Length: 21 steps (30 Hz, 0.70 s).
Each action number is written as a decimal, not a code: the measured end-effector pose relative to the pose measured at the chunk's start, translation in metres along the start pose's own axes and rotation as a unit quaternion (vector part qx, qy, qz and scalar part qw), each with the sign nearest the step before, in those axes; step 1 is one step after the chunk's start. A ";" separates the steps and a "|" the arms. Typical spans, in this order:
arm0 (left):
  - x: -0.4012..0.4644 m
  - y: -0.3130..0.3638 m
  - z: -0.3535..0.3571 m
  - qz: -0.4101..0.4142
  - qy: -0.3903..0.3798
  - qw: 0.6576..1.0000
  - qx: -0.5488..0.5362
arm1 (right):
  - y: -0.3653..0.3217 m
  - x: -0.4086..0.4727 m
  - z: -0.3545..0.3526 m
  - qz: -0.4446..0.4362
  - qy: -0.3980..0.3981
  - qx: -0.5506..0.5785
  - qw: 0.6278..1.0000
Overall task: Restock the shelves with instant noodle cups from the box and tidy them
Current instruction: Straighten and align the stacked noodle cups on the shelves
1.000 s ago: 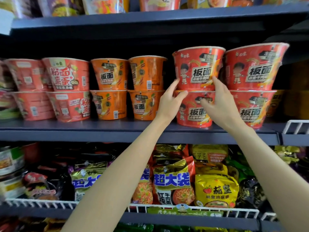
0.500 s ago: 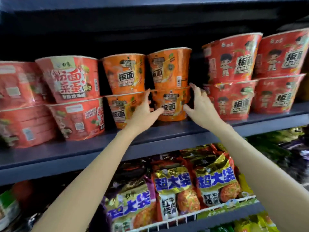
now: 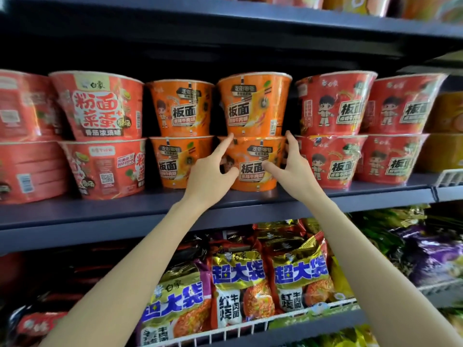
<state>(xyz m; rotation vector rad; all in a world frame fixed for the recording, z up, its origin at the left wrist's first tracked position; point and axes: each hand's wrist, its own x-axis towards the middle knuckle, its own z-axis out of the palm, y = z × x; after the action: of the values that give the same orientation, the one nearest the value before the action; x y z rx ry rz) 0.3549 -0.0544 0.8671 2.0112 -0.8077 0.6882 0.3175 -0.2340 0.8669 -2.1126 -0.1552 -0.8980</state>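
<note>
A dark blue shelf (image 3: 100, 209) ran across a store rack, carrying instant noodle cups stacked two high — red ones (image 3: 100, 106) at the left, orange in the middle, more red (image 3: 333, 103) at the right. Below it a wire-fronted shelf (image 3: 250, 326) held bagged noodles (image 3: 238, 291), and another shelf edge (image 3: 225, 18) crossed above.

The far-left cups were cut off by the frame edge and blurred; the goods on the top shelf showed only their bases, and the dark packets at lower left were too dim to make out.

The lower orange cup (image 3: 253, 164) of the right-hand orange stack stood on the shelf near its front edge, beneath the upper orange cup (image 3: 253, 103). The left hand (image 3: 210, 176) was at its left side, index finger reaching up to the rim where the two cups met, thumb pointing across the front of the cup. The right hand (image 3: 293, 169) mirrored it on the right side — fingers spread wide, tips at the cup's wall and rim. Whether either hand actually pressed the cup could not be told; neither had closed round it.
</note>
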 end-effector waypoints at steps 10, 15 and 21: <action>0.005 0.007 0.001 -0.102 0.068 0.992 -0.033 | 0.017 -0.002 -0.002 0.000 -0.016 0.053 0.998; 0.008 0.012 0.012 -0.111 0.059 0.992 -0.016 | 0.021 -0.001 -0.005 -0.007 -0.014 0.041 0.999; 0.010 0.013 0.012 -0.108 0.050 0.992 -0.027 | 0.017 -0.008 -0.019 -0.031 -0.015 0.001 0.999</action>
<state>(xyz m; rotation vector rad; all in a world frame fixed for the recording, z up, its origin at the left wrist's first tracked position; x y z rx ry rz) 0.3531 -0.0728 0.8748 1.9638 -0.5338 0.6290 0.3079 -0.2570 0.8586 -2.1303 -0.2370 -0.9031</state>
